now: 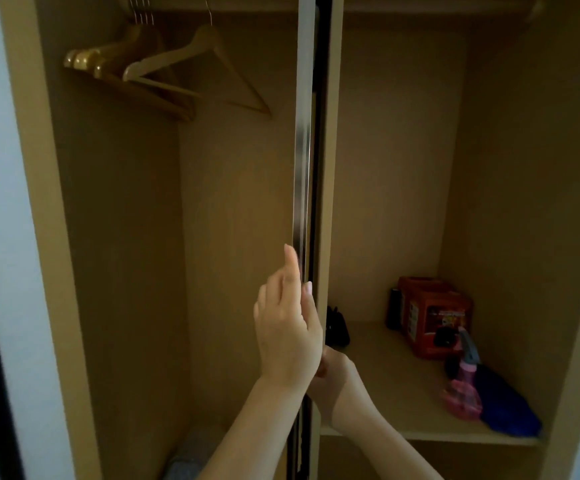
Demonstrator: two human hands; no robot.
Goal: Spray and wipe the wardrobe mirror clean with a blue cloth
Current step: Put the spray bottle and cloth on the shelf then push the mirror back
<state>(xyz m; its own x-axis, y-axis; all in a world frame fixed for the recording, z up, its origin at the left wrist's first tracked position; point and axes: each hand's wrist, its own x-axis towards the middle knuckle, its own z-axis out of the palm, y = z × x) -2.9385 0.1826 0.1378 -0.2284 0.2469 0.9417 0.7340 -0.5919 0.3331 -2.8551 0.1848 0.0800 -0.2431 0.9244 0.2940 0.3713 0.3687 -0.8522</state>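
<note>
The wardrobe door (303, 150) stands edge-on in the middle of the view, so only its silver edge strip shows and the mirror face is hidden. My left hand (286, 327) pinches that edge, fingers on the left side and thumb on the front. Just below, my right hand (333, 377) grips the same edge from the right, partly hidden behind the left wrist. A pink spray bottle (463, 386) stands on the right-hand shelf (392, 386), with a dark blue cloth (505, 403) lying beside it. Neither hand touches them.
Several wooden hangers (163, 69) hang on the rail at upper left. Red boxes (432, 317) and a dark bottle (393, 308) stand at the back of the shelf, a small black object (337, 327) near the divider. Grey fabric (191, 455) lies at the wardrobe's bottom left.
</note>
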